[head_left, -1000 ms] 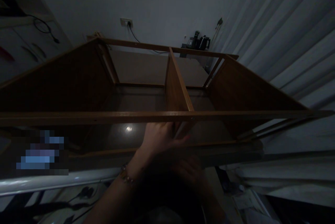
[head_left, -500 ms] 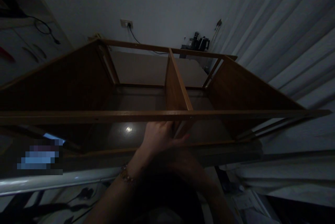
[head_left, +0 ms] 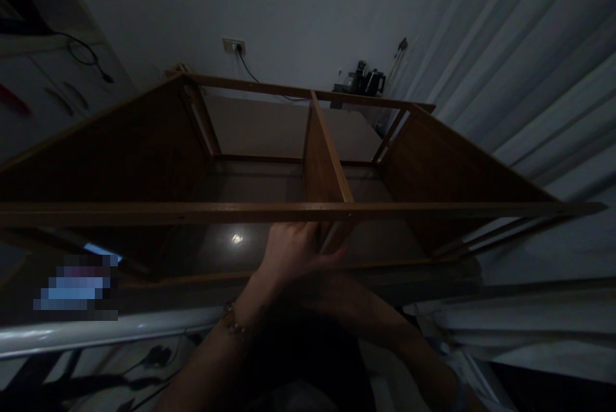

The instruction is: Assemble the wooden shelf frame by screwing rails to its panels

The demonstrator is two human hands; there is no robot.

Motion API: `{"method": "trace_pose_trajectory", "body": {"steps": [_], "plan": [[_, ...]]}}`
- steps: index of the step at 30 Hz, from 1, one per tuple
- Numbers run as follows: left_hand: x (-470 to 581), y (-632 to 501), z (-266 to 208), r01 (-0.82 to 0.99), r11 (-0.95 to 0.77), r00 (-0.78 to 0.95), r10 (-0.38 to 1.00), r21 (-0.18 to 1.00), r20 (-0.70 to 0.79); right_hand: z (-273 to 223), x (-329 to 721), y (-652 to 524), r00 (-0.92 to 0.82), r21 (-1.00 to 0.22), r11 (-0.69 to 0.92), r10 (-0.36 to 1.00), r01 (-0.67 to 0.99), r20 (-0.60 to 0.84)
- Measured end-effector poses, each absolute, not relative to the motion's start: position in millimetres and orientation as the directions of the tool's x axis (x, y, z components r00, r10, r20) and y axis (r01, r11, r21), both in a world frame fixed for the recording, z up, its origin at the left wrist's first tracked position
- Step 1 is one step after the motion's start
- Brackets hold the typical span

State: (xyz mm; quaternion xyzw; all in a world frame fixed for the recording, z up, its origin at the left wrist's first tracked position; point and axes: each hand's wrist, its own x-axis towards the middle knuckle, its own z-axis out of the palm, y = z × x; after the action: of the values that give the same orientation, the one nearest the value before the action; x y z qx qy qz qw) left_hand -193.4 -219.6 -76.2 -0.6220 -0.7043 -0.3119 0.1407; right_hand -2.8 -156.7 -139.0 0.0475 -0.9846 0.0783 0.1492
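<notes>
A brown wooden shelf frame (head_left: 231,212) lies before me, its open side facing up. A wooden divider panel (head_left: 328,155) splits it into two bays. My left hand (head_left: 291,251), with a beaded bracelet at the wrist, reaches under the front rail and grips the divider's near edge. Its thumb lies across to the right, and its fingers go out of sight behind the rail. Just below it is my right hand (head_left: 332,296), dim and in shadow. The fingers of that hand are too dark to make out, and nothing can be seen in them.
A pale curtain (head_left: 543,78) hangs along the right side. On the far wall is a socket (head_left: 233,45) with a plugged-in cord. Dark kitchen appliances (head_left: 366,80) stand behind the frame. A white rail (head_left: 120,333) runs along the near left, below a blurred-out patch.
My right hand and forearm have shifted, and the forearm now stretches farther out to the lower right. The left hand stays on the divider, and the frame has hardly moved.
</notes>
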Motion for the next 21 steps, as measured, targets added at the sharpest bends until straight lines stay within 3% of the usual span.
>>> {"method": "trace_pose_trajectory", "body": {"steps": [10, 21], "plan": [[-195.3, -218.3, -79.6, 0.966, -0.017, -0.155, 0.756, 0.256, 0.636, -167.1, -14.9, -148.4, -0.908, -0.083, 0.973, -0.17, -0.217, 0.383], [-194.3, -218.9, -80.2, 0.969, -0.003, -0.164, 0.742, 0.248, 0.65, -178.4, -16.2, -164.0, -0.909, -0.061, 0.988, -0.103, -0.139, 0.405]]}}
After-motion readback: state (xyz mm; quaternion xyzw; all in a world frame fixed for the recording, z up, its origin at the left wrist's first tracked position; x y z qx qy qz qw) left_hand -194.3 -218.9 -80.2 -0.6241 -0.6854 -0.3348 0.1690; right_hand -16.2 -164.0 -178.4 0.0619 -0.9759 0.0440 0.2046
